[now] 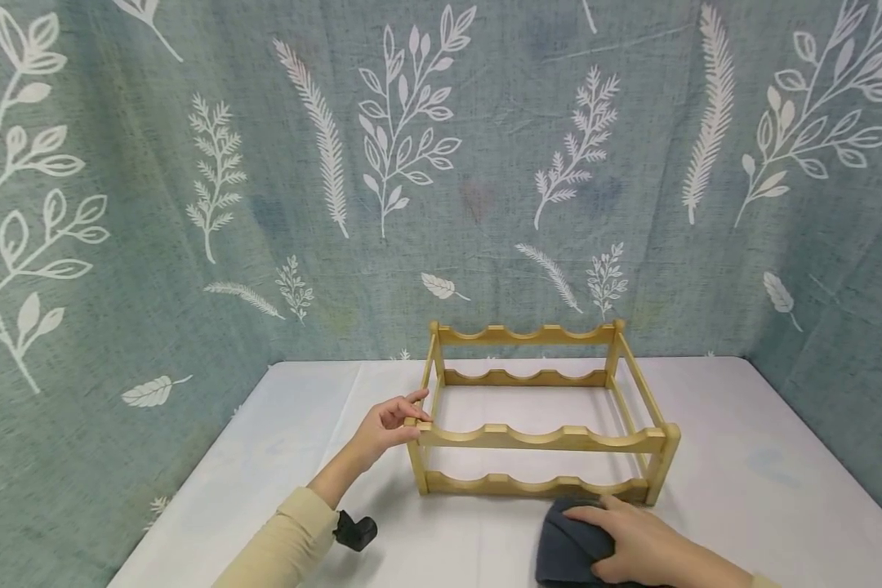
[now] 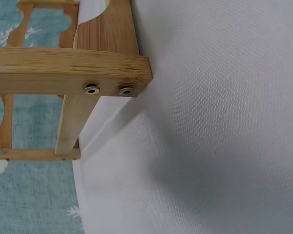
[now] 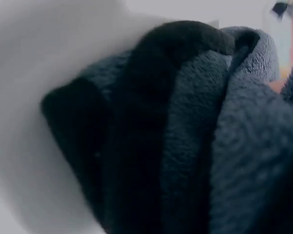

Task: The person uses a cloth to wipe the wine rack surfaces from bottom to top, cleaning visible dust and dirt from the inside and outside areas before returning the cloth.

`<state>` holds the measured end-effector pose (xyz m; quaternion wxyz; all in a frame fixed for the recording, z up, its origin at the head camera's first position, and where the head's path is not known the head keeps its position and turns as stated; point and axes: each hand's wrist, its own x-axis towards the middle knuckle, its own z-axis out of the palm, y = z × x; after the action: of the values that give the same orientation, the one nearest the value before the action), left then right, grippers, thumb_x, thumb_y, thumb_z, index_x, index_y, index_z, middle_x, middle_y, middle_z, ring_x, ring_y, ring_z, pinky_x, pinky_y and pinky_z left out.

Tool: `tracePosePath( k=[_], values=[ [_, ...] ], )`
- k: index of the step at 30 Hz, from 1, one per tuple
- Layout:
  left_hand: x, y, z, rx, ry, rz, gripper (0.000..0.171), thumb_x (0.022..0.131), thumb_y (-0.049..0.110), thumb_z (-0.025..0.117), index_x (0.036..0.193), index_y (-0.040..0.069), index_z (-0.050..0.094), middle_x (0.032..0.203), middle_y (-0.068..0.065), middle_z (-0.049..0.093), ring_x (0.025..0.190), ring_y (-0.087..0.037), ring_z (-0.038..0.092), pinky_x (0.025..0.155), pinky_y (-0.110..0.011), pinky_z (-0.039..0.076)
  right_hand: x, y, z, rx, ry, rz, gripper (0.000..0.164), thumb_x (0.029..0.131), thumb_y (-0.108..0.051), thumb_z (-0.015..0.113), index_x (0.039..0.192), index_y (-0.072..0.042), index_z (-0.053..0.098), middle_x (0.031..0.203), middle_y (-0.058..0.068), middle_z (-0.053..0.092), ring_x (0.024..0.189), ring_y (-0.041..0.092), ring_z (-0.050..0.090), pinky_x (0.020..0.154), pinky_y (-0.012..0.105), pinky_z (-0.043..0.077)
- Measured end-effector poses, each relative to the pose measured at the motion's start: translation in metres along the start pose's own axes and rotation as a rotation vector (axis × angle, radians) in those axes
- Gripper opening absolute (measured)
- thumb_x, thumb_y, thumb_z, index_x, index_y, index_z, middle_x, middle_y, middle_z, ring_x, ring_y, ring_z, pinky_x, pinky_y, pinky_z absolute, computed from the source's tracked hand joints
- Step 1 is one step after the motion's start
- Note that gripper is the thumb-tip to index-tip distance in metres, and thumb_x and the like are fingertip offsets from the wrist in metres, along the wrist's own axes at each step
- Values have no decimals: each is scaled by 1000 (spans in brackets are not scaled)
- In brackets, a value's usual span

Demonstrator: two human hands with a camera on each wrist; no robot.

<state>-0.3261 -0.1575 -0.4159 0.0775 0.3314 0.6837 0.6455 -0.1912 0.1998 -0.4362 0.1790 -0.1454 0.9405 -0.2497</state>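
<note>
A wooden wine rack (image 1: pixel 544 438) with scalloped rails stands upright on the white-covered table. At its front left top corner, my left hand (image 1: pixel 391 425) grips the wood between thumb and fingers. The left wrist view shows the rack's end piece (image 2: pixel 63 73) up close, with two metal bolts in it. My right hand (image 1: pixel 635 539) holds a folded dark blue cloth (image 1: pixel 567 543) just in front of the rack's lower right rail. In the right wrist view the fluffy cloth (image 3: pixel 195 112) hangs in thick folds and hides most of the fingers.
White fabric covers the table (image 1: pixel 287 457). A green-blue curtain (image 1: pixel 478 204) with white leaf prints hangs behind it and at both sides. A black device (image 1: pixel 356 531) sits under my left wrist.
</note>
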Motion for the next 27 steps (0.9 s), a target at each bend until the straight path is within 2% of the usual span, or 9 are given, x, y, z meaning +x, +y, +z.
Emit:
tracePosePath(
  k=[4, 7, 10, 13, 15, 21, 27],
  values=[
    [-1, 0, -1, -12, 4, 17, 13, 83, 8, 65, 92, 18, 64, 116, 11, 60, 129, -2, 35, 96, -16, 37, 32, -46, 16, -50, 19, -158, 60, 69, -30, 73, 126, -35, 53, 118, 12, 52, 92, 24, 54, 71, 44, 46],
    [-1, -1, -1, -17, -7, 31, 14, 83, 8, 65, 93, 18, 64, 114, 11, 61, 128, -1, 35, 98, -17, 36, 57, -79, 30, -74, 39, -199, 60, 70, -31, 72, 127, -34, 51, 125, 18, 49, 99, 29, 56, 74, 43, 48],
    [-2, 0, -1, -11, -13, 37, 13, 84, 9, 64, 94, 17, 64, 111, 10, 63, 129, -3, 35, 99, -18, 35, 79, -104, 44, -112, 62, -225, 60, 71, -31, 72, 127, -33, 51, 114, 14, 53, 80, 20, 57, 64, 32, 47],
    [-2, 1, 0, 3, -6, 27, 12, 84, 9, 64, 94, 16, 64, 112, 10, 63, 132, -8, 34, 98, -19, 35, 92, -119, 54, -149, 80, -238, 58, 72, -32, 71, 127, -30, 53, 102, 11, 55, 65, 13, 52, 56, 26, 42],
    [-1, 2, 1, 10, 0, 17, 12, 84, 9, 64, 93, 16, 64, 113, 10, 62, 134, -13, 32, 98, -19, 35, 96, -122, 57, -168, 85, -224, 56, 73, -33, 71, 126, -28, 54, 98, 9, 56, 63, 12, 50, 55, 26, 42],
    [0, 2, 1, 28, 8, 0, 11, 83, 11, 65, 94, 11, 63, 118, 6, 60, 136, -22, 28, 99, -19, 34, 87, -111, 50, -165, 62, -144, 57, 73, -35, 69, 126, -24, 54, 105, 12, 59, 80, 20, 59, 65, 35, 48],
    [-2, -2, -1, 47, 21, -12, 11, 83, 7, 64, 94, 11, 64, 125, 2, 55, 134, -14, 32, 99, -18, 33, 63, -79, 37, -130, 87, -130, 56, 72, -29, 69, 126, -23, 54, 106, 15, 58, 75, 21, 58, 61, 38, 47]
  ],
)
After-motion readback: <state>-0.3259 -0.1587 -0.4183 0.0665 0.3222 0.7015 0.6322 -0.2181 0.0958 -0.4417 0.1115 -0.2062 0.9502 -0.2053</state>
